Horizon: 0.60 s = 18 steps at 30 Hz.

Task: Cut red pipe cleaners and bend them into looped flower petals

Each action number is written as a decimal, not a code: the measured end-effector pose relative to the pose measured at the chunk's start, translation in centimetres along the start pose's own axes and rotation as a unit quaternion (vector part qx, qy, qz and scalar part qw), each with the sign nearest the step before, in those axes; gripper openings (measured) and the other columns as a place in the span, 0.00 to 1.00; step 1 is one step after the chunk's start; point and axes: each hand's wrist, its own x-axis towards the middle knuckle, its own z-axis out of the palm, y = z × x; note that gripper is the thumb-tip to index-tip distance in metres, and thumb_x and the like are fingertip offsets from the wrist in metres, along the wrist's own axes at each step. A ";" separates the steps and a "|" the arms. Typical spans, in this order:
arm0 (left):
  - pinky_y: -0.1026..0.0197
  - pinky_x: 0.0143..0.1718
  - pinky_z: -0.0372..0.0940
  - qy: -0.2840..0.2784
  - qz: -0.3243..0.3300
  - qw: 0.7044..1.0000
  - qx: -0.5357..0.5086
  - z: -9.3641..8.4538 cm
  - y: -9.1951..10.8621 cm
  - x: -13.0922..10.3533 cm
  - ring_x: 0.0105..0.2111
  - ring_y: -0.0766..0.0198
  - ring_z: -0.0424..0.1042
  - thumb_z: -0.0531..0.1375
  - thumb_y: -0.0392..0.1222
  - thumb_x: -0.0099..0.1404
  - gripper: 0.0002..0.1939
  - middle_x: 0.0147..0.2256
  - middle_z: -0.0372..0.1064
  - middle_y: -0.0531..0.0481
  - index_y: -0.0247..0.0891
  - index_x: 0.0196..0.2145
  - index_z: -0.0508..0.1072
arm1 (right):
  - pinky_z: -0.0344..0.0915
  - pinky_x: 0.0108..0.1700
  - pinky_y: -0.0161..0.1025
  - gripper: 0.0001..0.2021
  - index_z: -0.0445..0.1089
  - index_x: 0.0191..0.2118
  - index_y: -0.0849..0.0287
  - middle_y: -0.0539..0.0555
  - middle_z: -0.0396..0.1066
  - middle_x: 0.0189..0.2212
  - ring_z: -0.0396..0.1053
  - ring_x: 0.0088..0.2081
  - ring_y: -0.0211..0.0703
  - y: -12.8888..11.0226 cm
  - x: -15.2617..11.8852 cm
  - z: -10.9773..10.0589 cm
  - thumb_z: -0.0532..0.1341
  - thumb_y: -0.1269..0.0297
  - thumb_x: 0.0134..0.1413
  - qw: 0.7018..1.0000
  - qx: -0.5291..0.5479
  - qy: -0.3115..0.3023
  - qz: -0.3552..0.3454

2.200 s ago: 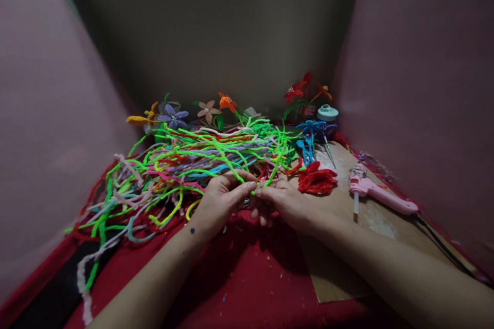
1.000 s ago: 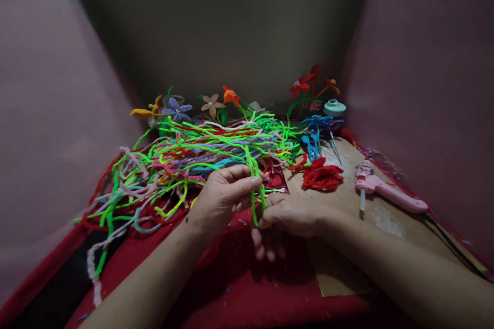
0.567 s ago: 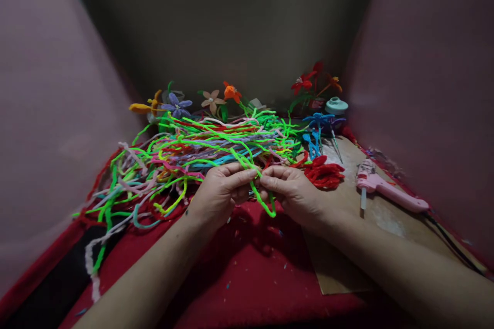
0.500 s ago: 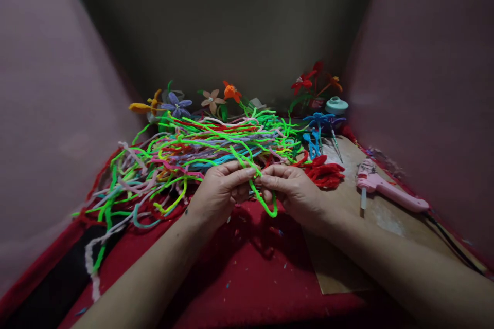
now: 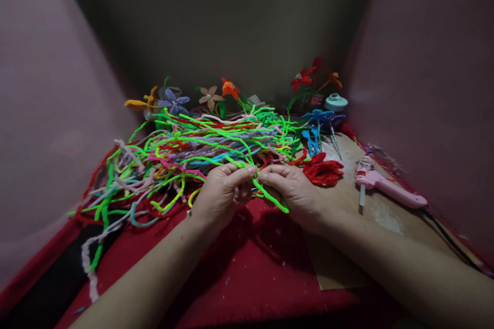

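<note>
A bright green pipe cleaner [image 5: 272,199] is bent double and pinched between both hands, above the red cloth. My left hand [image 5: 226,187] grips it with thumb and forefinger near its middle. Right beside those fingertips, my right hand [image 5: 289,187] pinches the same spot. The folded end slants down to the right, in front of my right fingers. Green strands run up and left behind my left hand. A heap of many-coloured pipe cleaners [image 5: 216,139] lies just beyond my hands. Some fingers of both hands are hidden.
A pink glue gun [image 5: 389,187] rests on a brown board [image 5: 343,272] at the right. Red looped petals [image 5: 323,169] and blue flower pieces [image 5: 317,118] lie nearby. A purple flower [image 5: 174,101], an orange flower [image 5: 230,88] and red flowers [image 5: 303,78] stand along the back.
The green pipe cleaner has turned: its open loop below the fingers now looks narrower and points further right. Both hands keep their pinch at nearly the same place.
</note>
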 end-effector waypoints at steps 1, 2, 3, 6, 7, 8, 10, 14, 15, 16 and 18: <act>0.69 0.17 0.45 -0.007 -0.003 1.000 -0.002 -0.2 0.0 0.1 0.15 0.76 0.49 0.62 0.38 0.55 0.12 0.14 0.52 0.59 0.33 0.18 0.64 | 0.44 0.18 0.30 0.09 0.64 0.22 0.62 0.43 0.54 0.14 0.48 0.17 0.28 0.0 0.1 0.0 0.60 0.66 0.49 1.000 0.011 0.001 0.004; 0.69 0.17 0.46 -0.014 -0.007 1.000 -0.001 -0.3 -0.1 0.1 0.15 0.76 0.51 0.62 0.38 0.54 0.09 0.16 0.55 0.57 0.32 0.21 0.67 | 0.44 0.19 0.30 0.08 0.65 0.22 0.61 0.44 0.54 0.15 0.48 0.17 0.29 0.1 0.2 -0.1 0.59 0.66 0.49 1.000 0.021 0.001 0.006; 0.69 0.18 0.47 -0.020 -0.011 1.000 0.001 -0.5 -0.1 0.2 0.16 0.76 0.53 0.62 0.37 0.54 0.06 0.18 0.58 0.56 0.32 0.24 0.70 | 0.44 0.19 0.30 0.08 0.65 0.22 0.61 0.44 0.54 0.15 0.48 0.17 0.29 0.1 0.2 -0.1 0.58 0.67 0.49 1.000 0.029 0.000 0.006; 0.69 0.19 0.49 -0.036 -0.006 0.999 0.028 -0.9 0.0 0.3 0.18 0.75 0.55 0.63 0.36 0.52 0.05 0.21 0.63 0.54 0.32 0.28 0.73 | 0.43 0.19 0.31 0.08 0.66 0.22 0.61 0.44 0.53 0.14 0.46 0.17 0.29 -0.1 0.2 -0.2 0.56 0.68 0.49 0.999 0.036 -0.008 0.010; 0.68 0.19 0.49 -0.039 0.000 0.998 0.040 -1.0 0.0 0.3 0.18 0.75 0.55 0.63 0.36 0.53 0.04 0.20 0.62 0.54 0.32 0.27 0.73 | 0.42 0.18 0.31 0.08 0.66 0.22 0.61 0.43 0.51 0.13 0.45 0.16 0.29 -0.2 0.2 -0.2 0.56 0.68 0.49 0.999 0.039 -0.014 0.017; 0.68 0.18 0.48 -0.042 0.004 0.998 0.049 -1.0 0.0 0.3 0.17 0.75 0.54 0.63 0.36 0.53 0.04 0.19 0.61 0.55 0.32 0.26 0.73 | 0.41 0.18 0.31 0.08 0.66 0.22 0.61 0.43 0.50 0.13 0.44 0.16 0.29 -0.3 0.1 -0.2 0.55 0.68 0.49 0.998 0.044 -0.022 0.026; 0.68 0.17 0.47 -0.046 0.014 0.997 0.065 -0.9 0.1 0.2 0.16 0.75 0.53 0.63 0.37 0.54 0.05 0.17 0.59 0.56 0.32 0.24 0.72 | 0.39 0.18 0.31 0.08 0.66 0.22 0.61 0.42 0.48 0.12 0.42 0.15 0.30 -0.6 0.0 -0.2 0.55 0.68 0.48 0.997 0.056 -0.042 0.041; 0.67 0.18 0.48 -0.056 0.047 0.991 0.107 -0.9 0.1 0.0 0.17 0.75 0.54 0.61 0.37 0.56 0.06 0.18 0.61 0.55 0.32 0.24 0.71 | 0.37 0.17 0.32 0.08 0.66 0.22 0.61 0.42 0.46 0.11 0.40 0.15 0.29 -0.9 0.0 -0.3 0.55 0.67 0.48 0.993 0.075 -0.071 0.056; 0.67 0.19 0.48 -0.057 0.052 0.990 0.116 -0.9 0.1 -0.1 0.17 0.75 0.54 0.61 0.37 0.57 0.05 0.19 0.63 0.55 0.32 0.25 0.71 | 0.37 0.17 0.32 0.09 0.66 0.22 0.62 0.42 0.46 0.11 0.39 0.15 0.29 -0.8 0.0 -0.4 0.55 0.67 0.48 0.992 0.079 -0.076 0.060; 0.67 0.19 0.49 -0.057 0.055 0.990 0.119 -0.9 0.1 -0.1 0.17 0.75 0.55 0.61 0.37 0.57 0.05 0.20 0.64 0.54 0.32 0.26 0.72 | 0.37 0.17 0.31 0.09 0.66 0.22 0.62 0.42 0.45 0.11 0.39 0.14 0.29 -0.8 0.1 -0.4 0.55 0.67 0.49 0.991 0.082 -0.080 0.064; 0.67 0.19 0.50 -0.050 0.060 0.991 0.112 -0.9 0.0 -0.2 0.17 0.75 0.55 0.61 0.36 0.56 0.03 0.21 0.66 0.54 0.33 0.27 0.71 | 0.39 0.16 0.31 0.09 0.66 0.23 0.62 0.41 0.45 0.10 0.39 0.14 0.29 -0.6 0.1 -0.6 0.54 0.66 0.50 0.990 0.088 -0.090 0.070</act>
